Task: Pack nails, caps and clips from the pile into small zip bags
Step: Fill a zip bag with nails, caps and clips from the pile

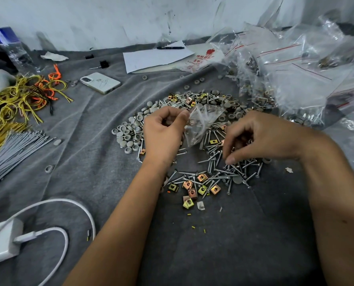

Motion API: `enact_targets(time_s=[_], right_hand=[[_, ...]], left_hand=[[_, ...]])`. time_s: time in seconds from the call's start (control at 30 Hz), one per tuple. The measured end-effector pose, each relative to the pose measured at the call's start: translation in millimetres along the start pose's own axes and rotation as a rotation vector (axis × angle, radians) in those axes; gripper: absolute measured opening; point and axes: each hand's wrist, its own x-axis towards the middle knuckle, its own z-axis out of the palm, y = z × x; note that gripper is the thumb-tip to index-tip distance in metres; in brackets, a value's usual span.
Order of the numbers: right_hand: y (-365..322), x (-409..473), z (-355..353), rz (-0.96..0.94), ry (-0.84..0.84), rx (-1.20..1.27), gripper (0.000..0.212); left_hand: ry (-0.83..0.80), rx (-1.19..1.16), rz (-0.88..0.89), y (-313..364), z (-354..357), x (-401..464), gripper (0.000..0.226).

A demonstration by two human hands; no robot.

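Two hands over a grey cloth-covered surface (85, 124). Far left: water bottle (10, 46), tangle of yellow and orange cable ties (27, 93), bundle of grey cable ties (13, 147) below it. Bottom left: white charger (0, 242) with its white cable (68, 207) looped beside it. White phone (100, 82) lies face down further back, sheet of paper (155, 57) with a black pen (170, 47) on its far edge behind that.

Centre: pile of loose parts. Grey caps (128, 133) mostly on the pile's left side, nails (217, 162) in the middle and right, yellow and copper-coloured clips (196, 187) along the near edge and scattered through the far edge.

Left hand (163, 133) pinches the top edge of a small zip bag (203, 122) between thumb and fingers, bag held just above the pile, crumpled, mouth facing right. Contents of bag: cannot tell.

Right hand (252, 139) just right of the bag, fingers curled down into the nails, fingertips touching them. Can't tell whether it actually pinches any.

Far right: heap of clear zip bags (291, 75) with red seal lines, several already holding parts, touching the pile's right edge.
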Motion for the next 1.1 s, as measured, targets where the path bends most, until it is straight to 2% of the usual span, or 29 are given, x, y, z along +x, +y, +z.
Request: enact_targets(time_s=[0.13, 0.2, 0.33, 0.5, 0.63, 0.7, 0.77, 0.87, 0.93, 1.0, 1.1], right_hand=[[-2, -6, -1, 0.093, -0.188, -0.055, 0.017], [-4, -6, 0, 0.154, -0.223, -0.106, 0.020], [-8, -7, 1, 0.218, -0.171, -0.215, 0.028], [-14, -2, 9, 0.230, -0.157, -0.280, 0.021], [-16, -1, 11, 0.192, -0.163, -0.247, 0.019], [-18, -4, 13, 0.118, -0.154, -0.142, 0.015], [-21, -5, 12, 0.039, -0.055, -0.051, 0.013], [-27, 4, 9, -0.066, 0.279, -0.020, 0.014], [-34, 14, 10, -0.122, 0.477, -0.099, 0.015], [-40, 25, 14, -0.131, 0.554, -0.208, 0.015], [-44, 37, 18, -0.094, 0.559, -0.343, 0.014]], left_hand=[[0.000, 0.003, -0.004, 0, -1, 1, 0.021], [0.001, 0.007, -0.001, -1, -1, 0, 0.018], [0.003, 0.020, -0.005, -1, -2, -1, 0.014], [0.000, 0.039, 0.007, -3, -1, -1, 0.015], [0.001, 0.048, 0.008, -4, -1, 0, 0.017], [0.010, 0.039, 0.004, -4, -2, 1, 0.017], [0.014, 0.031, 0.007, -4, -2, 2, 0.018], [-0.011, 0.035, 0.019, -3, -1, 2, 0.016], [-0.029, 0.046, 0.026, -2, -1, 2, 0.020], [-0.036, 0.042, 0.026, -2, -1, 2, 0.022], [-0.030, 0.017, 0.021, -2, -2, 3, 0.016]])
